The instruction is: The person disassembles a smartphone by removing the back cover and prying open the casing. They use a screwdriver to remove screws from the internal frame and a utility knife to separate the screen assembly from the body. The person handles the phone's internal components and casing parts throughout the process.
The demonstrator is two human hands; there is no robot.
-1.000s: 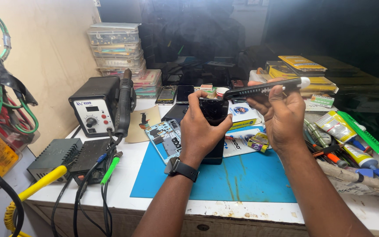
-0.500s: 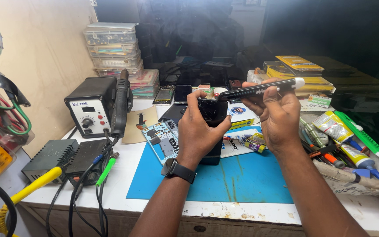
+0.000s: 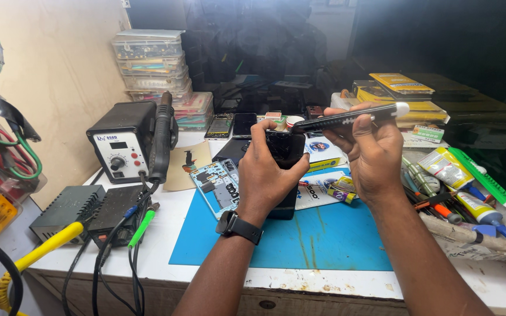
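Note:
My left hand [image 3: 267, 175] grips a black phone [image 3: 285, 153] held upright above the blue work mat [image 3: 300, 237]; a dark watch sits on that wrist. My right hand [image 3: 370, 149] holds a long black pen-shaped tool with a white end [image 3: 352, 119], lying level just above and right of the phone's top edge. An opened light-blue phone body [image 3: 221, 186] with exposed parts lies on the mat left of my left hand.
A hot-air rework station [image 3: 125, 142] with its handle stands at the left, power units and cables in front of it. Stacked clear parts boxes [image 3: 150, 64] sit behind. Glue tubes, pens and tools [image 3: 467, 181] crowd the right side. Yellow packets lie at back right.
Both hands with the phone and tool have stayed nearly in place; the view has shifted only slightly.

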